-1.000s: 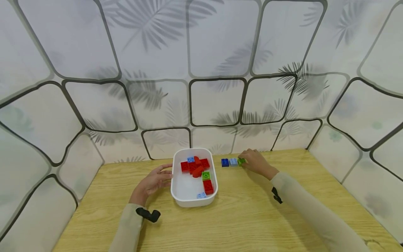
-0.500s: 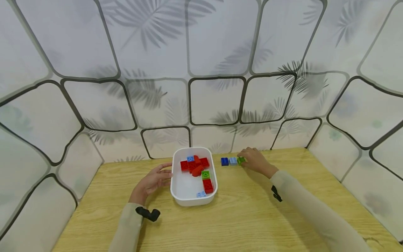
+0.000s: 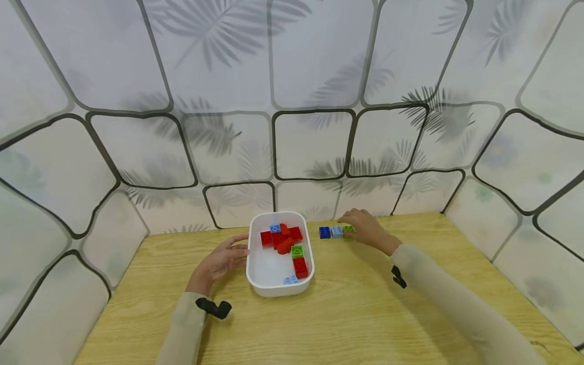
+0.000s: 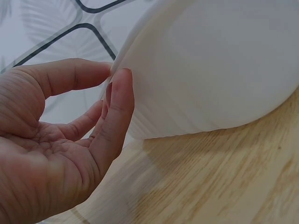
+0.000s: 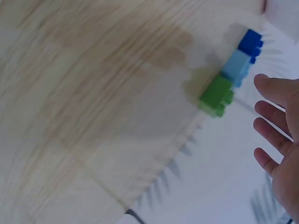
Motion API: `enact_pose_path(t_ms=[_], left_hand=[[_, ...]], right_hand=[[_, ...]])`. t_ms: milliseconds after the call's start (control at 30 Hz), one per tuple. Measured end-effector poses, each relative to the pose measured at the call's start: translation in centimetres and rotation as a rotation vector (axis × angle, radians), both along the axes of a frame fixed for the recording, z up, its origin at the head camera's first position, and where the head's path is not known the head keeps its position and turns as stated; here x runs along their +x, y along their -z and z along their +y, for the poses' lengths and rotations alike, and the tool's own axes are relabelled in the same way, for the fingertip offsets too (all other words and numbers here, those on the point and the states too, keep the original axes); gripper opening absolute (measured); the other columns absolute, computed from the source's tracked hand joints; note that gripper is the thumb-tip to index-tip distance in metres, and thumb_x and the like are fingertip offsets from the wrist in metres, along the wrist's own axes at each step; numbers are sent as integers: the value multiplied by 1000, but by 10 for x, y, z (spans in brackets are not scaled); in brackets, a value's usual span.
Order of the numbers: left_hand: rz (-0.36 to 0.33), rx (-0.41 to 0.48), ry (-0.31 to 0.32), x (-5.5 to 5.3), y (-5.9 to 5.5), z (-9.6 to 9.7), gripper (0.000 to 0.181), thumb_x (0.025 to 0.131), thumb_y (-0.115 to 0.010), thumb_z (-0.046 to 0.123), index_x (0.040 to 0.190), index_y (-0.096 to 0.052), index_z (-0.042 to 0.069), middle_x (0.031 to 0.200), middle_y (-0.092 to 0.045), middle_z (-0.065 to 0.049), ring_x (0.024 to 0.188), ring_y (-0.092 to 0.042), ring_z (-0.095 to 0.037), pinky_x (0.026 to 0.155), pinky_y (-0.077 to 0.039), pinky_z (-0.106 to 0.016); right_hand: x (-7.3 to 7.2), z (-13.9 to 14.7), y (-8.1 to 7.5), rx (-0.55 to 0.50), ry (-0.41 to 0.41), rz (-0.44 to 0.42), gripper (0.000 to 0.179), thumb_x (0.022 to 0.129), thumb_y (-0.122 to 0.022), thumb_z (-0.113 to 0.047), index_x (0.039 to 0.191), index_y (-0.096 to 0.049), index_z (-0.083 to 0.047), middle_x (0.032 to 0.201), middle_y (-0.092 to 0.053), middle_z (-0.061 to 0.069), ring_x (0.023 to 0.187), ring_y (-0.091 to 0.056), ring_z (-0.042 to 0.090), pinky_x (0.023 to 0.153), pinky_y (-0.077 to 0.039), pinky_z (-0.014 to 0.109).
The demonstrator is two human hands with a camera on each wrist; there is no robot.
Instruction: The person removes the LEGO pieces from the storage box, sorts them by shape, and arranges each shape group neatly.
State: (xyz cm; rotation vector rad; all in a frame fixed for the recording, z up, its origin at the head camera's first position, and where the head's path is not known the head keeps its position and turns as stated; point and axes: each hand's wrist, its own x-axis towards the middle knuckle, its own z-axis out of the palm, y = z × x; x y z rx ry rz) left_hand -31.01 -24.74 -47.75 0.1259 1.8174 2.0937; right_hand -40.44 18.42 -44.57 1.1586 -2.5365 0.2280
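In the head view my left hand [image 3: 221,264] is at the left side of a white plastic bin [image 3: 269,289]. Its fingertips touch the bin's outer wall [image 4: 201,84], relaxed and lightly bent, as the left wrist view shows. My right hand [image 3: 367,232] hovers beside a row of three toy building bricks, fingers loosely spread and holding nothing. From left to right stand a dark blue brick [image 3: 324,232], a light blue brick [image 3: 336,231] and a green brick [image 3: 349,229]. The right wrist view shows the green brick [image 5: 217,94] apart from the fingers, its end lined up with the others.
Inside the bin lie several red bricks [image 3: 300,267], a green brick [image 3: 297,251], a blue brick [image 3: 275,228] and a light blue brick [image 3: 290,280]. A patterned wall covering [image 3: 315,147] rises behind the wooden table [image 3: 347,304].
My right hand has let go of the green brick and lifted slightly off it, so more of that brick shows. My left hand stays at the bin.
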Motion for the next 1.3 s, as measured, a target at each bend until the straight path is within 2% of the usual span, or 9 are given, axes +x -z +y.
enact_pose_path(t_ms=[167,300,567,767,933,1300], left_hand=[[2,2,6,0,-1,-1,65,102,-56,1,157,-23,-1,123,-61,-7,102,-68,-9,90,-59,-28],[3,-5,7,0,-1,0,65,102,-55,1,158,-22,-2,123,-61,-7,102,-68,-10,90,-59,-28],[10,-18,4,1,-2,0,65,102,-55,2,158,-23,-1,122,-60,-7,102,-68,-12,90,-59,-28],[10,-18,-2,1,-1,0,64,102,-55,0,158,-24,-1,122,-61,-7,102,-68,-11,90,-59,-28],[13,-15,-4,1,-1,0,63,102,-54,0,157,-24,-2,123,-61,-8,103,-68,-11,89,-59,-27],[13,-5,6,1,1,-2,64,102,-56,2,158,-24,0,123,-62,-6,102,-69,-10,89,-60,-27]], right_hand=[[6,-20,-15,-96,-100,-61,38,82,-84,-9,118,-73,-1,111,-73,14,101,-67,33,88,-55,53],[18,-42,-28,-161,-170,-140,38,82,-84,-11,118,-73,-1,113,-74,13,105,-67,32,93,-55,52],[47,-81,-42,-131,-289,-225,37,83,-84,-15,117,-75,-3,115,-74,10,109,-66,27,95,-56,44],[60,-100,-41,-94,-320,-417,36,84,-84,-17,117,-75,-6,119,-74,4,114,-64,22,101,-53,41],[64,-111,-36,-57,-328,-556,35,85,-83,-14,119,-75,-7,125,-73,1,120,-61,21,107,-49,41],[70,-128,-24,70,-272,-642,36,81,-87,-18,116,-77,-13,121,-73,-2,117,-61,16,105,-50,34]])
